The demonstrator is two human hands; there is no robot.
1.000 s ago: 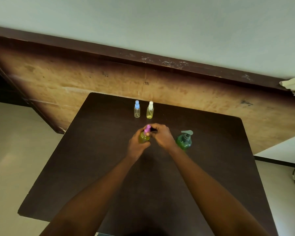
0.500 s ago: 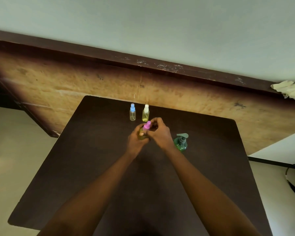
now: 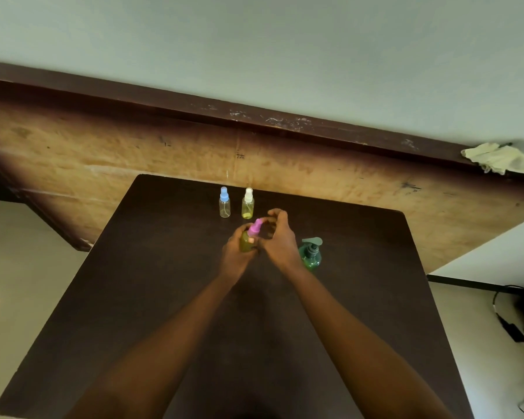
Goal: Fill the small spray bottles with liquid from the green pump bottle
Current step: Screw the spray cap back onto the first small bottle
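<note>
A small spray bottle with a pink cap (image 3: pixel 255 227) and yellow-green liquid is tilted in my left hand (image 3: pixel 235 254), which grips its body just above the dark table (image 3: pixel 164 267). My right hand (image 3: pixel 280 240) curls over the pink cap from the right, fingertips at its top. The green pump bottle (image 3: pixel 310 254) stands just right of my right wrist. Two more small spray bottles stand side by side behind my hands: a blue-capped one (image 3: pixel 224 204), nearly clear, and a white-capped one (image 3: pixel 248 205) holding yellowish liquid.
The table's far edge meets a worn wooden panel (image 3: pixel 315 170) under a dark ledge. A crumpled pale cloth (image 3: pixel 499 158) lies on that ledge at the right. A black cable and adapter (image 3: pixel 511 331) lie on the floor to the right.
Both hands and the pink-capped bottle stay at the same place; my right fingers have shifted around the cap. The camera has dipped slightly.
</note>
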